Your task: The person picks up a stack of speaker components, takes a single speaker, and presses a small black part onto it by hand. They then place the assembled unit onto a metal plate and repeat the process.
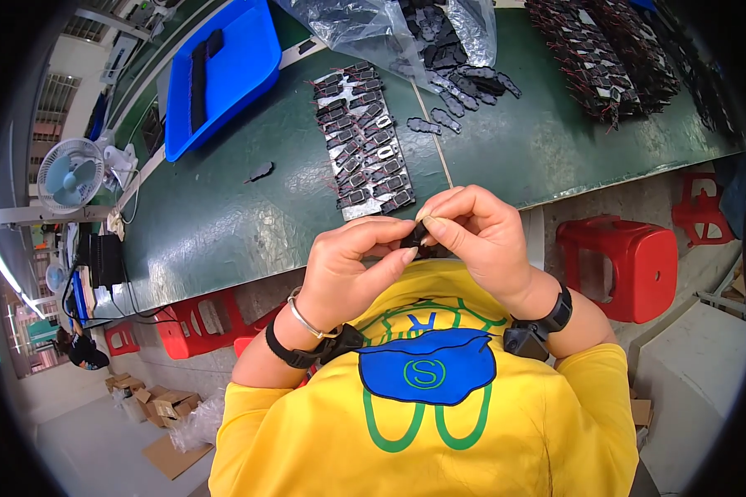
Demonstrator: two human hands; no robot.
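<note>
Close to my chest, at the table's front edge, both hands meet on a small black plastic part (414, 237). My left hand (346, 263) pinches it between thumb and fingers from the left. My right hand (482, 245) has its thumb and fingertips pressed together at the part's upper right end. Fingers cover much of the part, so its exact kind is hidden. Just beyond my hands, a pale strip (361, 210) lies on the table, bearing rows of small black modules (355, 180) with thin red wires.
Loose black pieces (460, 93) spill from a clear plastic bag (348, 33) on the green table (215, 215). A blue tray (261, 58) stands far left, with one stray module (260, 172) nearer. Stacked wired modules (605, 62) fill the far right. Red stools (638, 269) flank me.
</note>
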